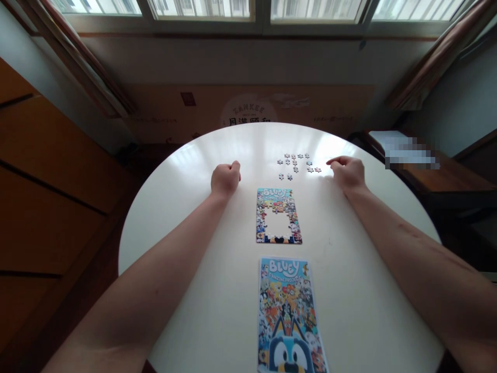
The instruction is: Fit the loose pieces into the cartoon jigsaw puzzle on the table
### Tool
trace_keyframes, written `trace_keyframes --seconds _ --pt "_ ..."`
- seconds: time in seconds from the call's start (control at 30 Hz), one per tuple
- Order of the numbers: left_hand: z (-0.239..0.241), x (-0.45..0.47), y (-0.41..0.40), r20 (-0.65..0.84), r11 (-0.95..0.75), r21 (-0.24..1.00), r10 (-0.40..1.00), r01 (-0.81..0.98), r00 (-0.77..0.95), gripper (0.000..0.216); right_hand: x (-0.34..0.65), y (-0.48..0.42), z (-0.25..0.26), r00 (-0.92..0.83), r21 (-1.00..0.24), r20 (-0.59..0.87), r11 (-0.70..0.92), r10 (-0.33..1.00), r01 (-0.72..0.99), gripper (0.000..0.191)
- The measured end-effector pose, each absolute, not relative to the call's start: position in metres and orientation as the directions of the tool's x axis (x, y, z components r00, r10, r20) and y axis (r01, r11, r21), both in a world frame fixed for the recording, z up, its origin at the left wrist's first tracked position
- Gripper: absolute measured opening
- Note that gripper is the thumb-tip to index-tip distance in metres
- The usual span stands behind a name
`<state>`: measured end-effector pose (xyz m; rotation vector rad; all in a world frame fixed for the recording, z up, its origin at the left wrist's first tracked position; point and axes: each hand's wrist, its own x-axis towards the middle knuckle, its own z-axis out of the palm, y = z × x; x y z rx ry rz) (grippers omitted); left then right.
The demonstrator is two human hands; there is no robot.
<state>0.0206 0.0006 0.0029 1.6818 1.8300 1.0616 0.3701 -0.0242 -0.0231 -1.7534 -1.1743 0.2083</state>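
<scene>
My left hand (225, 178) rests on the white table left of the puzzle, closed in a fist with the thumb on top; nothing shows in it. To the right, my right hand (348, 172) has its index finger stretched toward the loose jigsaw pieces (295, 162), its other fingers curled, and no piece visible in it. Several pieces lie scattered between both hands. Nearer to me is a partly assembled jigsaw puzzle (260, 223), its border joined around a large gap in the middle. Below it lies a printed Bluey picture (289, 311) showing a blue dog's face.
The round white table (194, 311) has a glossy top. Beyond its far edge are a printed cardboard panel (155, 111) and windows (202, 9). A wooden cabinet (50, 191) stands left; a brown wooden surface (438, 173) with a pale item is at right.
</scene>
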Motion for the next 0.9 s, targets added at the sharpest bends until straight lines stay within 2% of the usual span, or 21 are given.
trace_keyframes --seconds 0.27,0.9 --pt "-0.001 0.018 -0.001 0.245 -0.117 0.793 0.960 0.598 -0.137 0.051 0.360 -0.032 -0.019 0.430 -0.724 0.442 0.030 0.787 0.689 0.028" --pt "-0.002 0.022 -0.002 0.286 -0.149 0.828 0.941 0.541 -0.179 0.051 0.355 -0.039 -0.014 0.256 -0.502 0.613 0.118 0.747 0.857 0.026"
